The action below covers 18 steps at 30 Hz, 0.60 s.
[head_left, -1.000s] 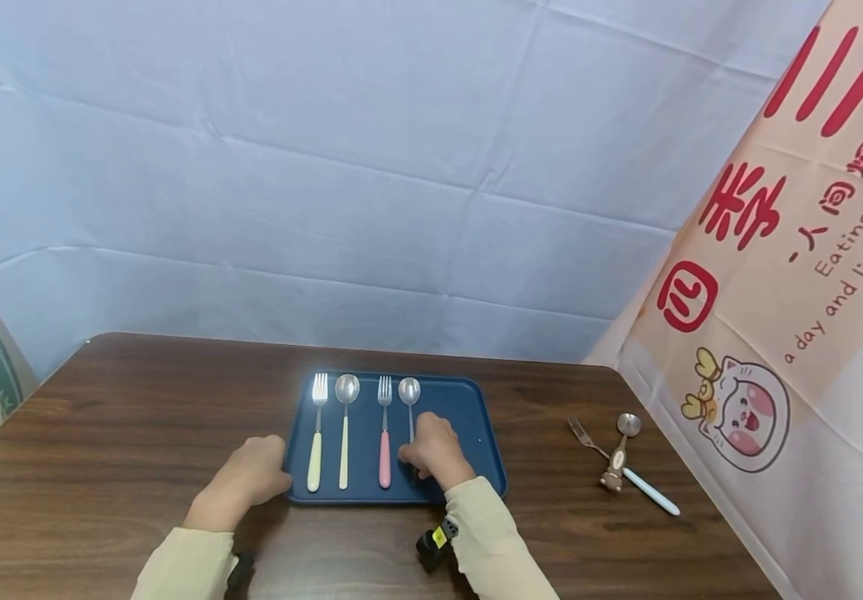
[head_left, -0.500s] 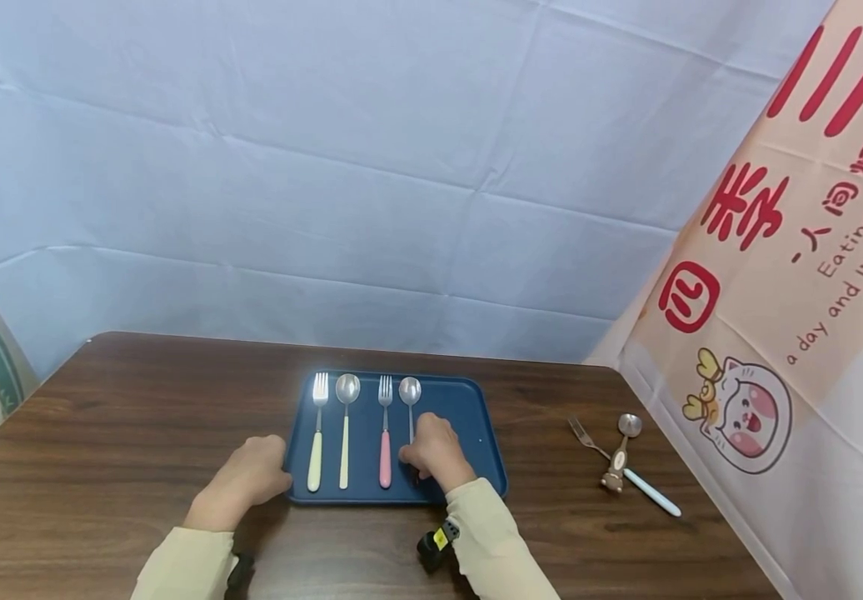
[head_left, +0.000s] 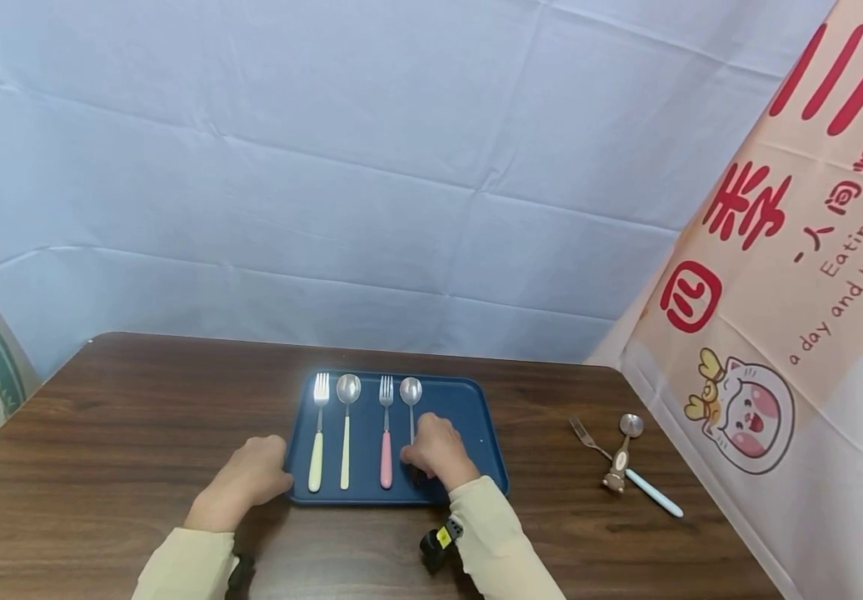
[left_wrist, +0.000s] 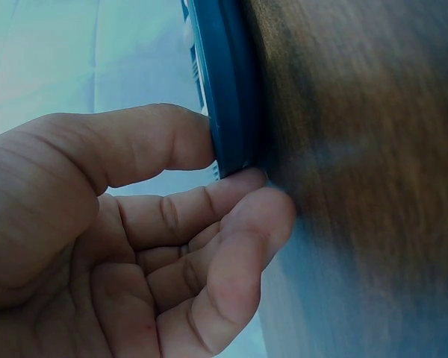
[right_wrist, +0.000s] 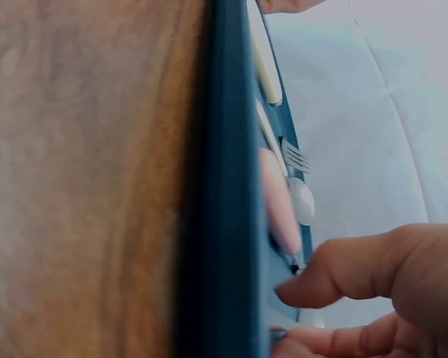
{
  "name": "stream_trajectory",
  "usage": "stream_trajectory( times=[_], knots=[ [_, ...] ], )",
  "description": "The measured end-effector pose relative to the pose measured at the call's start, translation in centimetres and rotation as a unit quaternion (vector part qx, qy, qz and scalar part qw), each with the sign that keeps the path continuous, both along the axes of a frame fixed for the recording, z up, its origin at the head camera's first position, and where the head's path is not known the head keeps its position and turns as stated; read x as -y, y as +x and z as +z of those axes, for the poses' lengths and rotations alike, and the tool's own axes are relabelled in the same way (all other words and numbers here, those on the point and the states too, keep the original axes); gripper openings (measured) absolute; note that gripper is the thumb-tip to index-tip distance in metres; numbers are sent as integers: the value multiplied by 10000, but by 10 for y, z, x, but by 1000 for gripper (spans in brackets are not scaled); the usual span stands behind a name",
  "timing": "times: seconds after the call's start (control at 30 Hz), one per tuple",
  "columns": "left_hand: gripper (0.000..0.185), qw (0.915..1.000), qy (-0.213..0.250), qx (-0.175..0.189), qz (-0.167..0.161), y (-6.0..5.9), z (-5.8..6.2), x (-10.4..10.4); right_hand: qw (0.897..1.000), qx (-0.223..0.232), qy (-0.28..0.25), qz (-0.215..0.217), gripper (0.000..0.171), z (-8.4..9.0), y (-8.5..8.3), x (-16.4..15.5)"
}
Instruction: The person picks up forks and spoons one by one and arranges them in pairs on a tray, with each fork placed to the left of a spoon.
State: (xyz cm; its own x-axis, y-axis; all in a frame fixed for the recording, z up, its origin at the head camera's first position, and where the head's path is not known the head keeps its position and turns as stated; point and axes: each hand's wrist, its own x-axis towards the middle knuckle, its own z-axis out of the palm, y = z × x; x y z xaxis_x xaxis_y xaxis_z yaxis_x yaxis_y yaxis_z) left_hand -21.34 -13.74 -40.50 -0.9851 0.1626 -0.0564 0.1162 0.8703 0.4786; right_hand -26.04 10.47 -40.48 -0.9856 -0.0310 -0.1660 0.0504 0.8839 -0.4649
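both hands point(head_left: 247, 477) unmoved, tray point(head_left: 476, 417) likewise

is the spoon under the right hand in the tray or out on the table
In the tray. The spoon lies inside the blue tray, fourth in the row beside the pink-handled fork, with the right hand covering its handle.

Matt plastic tray point(head_left: 487, 450), wood-grain table point(head_left: 139, 417)
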Motion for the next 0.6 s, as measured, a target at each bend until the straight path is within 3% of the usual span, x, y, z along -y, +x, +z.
stream_trajectory(
  times=[0.2, 0.43, 0.6],
  knots=[
    [10, 10000, 30, 22, 11, 0, 0, -1, 9973, 30, 446, 581, 22, 9, 1, -5],
    [10, 10000, 40, 48, 53, 0, 0, -1, 9934, -42, 669, 931, 16, 20, 2, -9],
    [11, 10000, 3, 54, 54, 0, -1, -1, 9837, -217, 1138, 1376, 39, 25, 4, -12]
  ],
)
